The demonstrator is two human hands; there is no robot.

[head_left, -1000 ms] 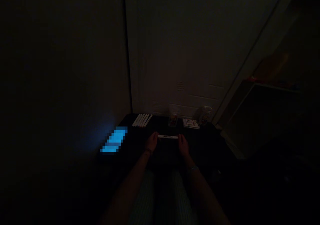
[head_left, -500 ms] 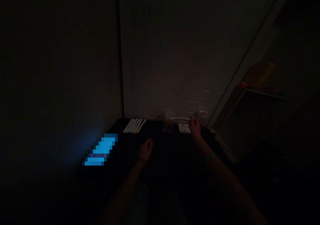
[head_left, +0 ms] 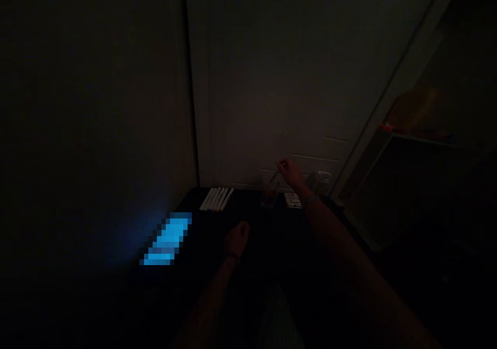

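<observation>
The room is very dark. My right hand (head_left: 289, 172) is closed in a pinch on a slim white marker (head_left: 274, 176), which slants down and left. Its lower end is at the top of a clear container (head_left: 269, 196) with a dark label; whether it is inside I cannot tell. Just right of that container lies a stack of white sticks or markers (head_left: 293, 200), partly behind my right wrist. My left hand (head_left: 236, 237) rests as a loose fist on the dark table, with nothing showing in it. A row of several white markers (head_left: 216, 199) lies beyond it, to the left.
A glowing blue screen, blurred into blocks (head_left: 166, 240), lies on the left of the dark table (head_left: 209, 232). Another clear container (head_left: 322, 180) stands at the back right. A pale panel (head_left: 240, 105) rises behind the table, and a shelf (head_left: 419, 139) stands at the right.
My right hand has moved left and up, and the marker has swung from level to slanting down at the clear container. My left hand stays curled. The whole view has shifted slightly.
</observation>
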